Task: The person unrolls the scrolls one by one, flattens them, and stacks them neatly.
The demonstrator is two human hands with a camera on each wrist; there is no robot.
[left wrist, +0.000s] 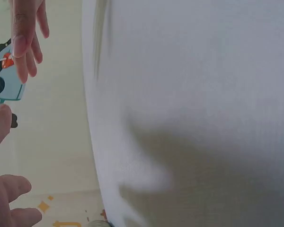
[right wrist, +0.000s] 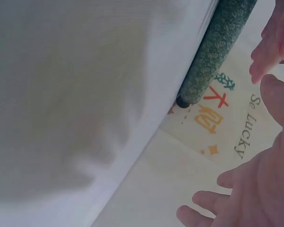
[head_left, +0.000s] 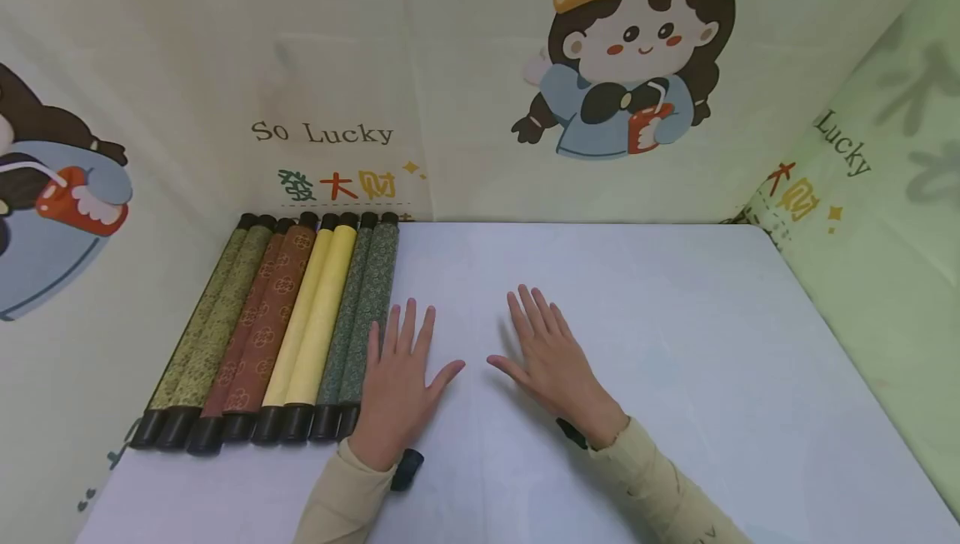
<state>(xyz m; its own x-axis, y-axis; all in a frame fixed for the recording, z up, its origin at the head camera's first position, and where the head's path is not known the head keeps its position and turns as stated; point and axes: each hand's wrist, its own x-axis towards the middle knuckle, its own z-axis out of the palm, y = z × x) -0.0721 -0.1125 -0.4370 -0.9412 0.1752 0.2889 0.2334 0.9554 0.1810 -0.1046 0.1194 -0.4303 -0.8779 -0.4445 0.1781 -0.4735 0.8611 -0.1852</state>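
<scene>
Several rolled scrolls with black end knobs lie side by side on the left of the white table (head_left: 637, 302). Their covers are olive green (head_left: 213, 331), brown-red with flower motifs (head_left: 273, 319), yellow (head_left: 324, 311) and dark green (head_left: 371, 302). My left hand (head_left: 401, 386), palm down with fingers spread, is over the near right end of the dark green scrolls and hides part of it. Nothing is in its grasp. My right hand (head_left: 555, 365) hovers above the table to the right, fingers straight and holding nothing. In the right wrist view a green patterned scroll (right wrist: 217, 52) shows beyond the hand's shadow.
A printed cloth (head_left: 472, 111) with cartoon figures and lettering rises behind the table's far edge and along both sides. Black wrist devices (head_left: 407, 469) show under the sleeves. The table's right edge (head_left: 847, 361) slants toward the near right corner.
</scene>
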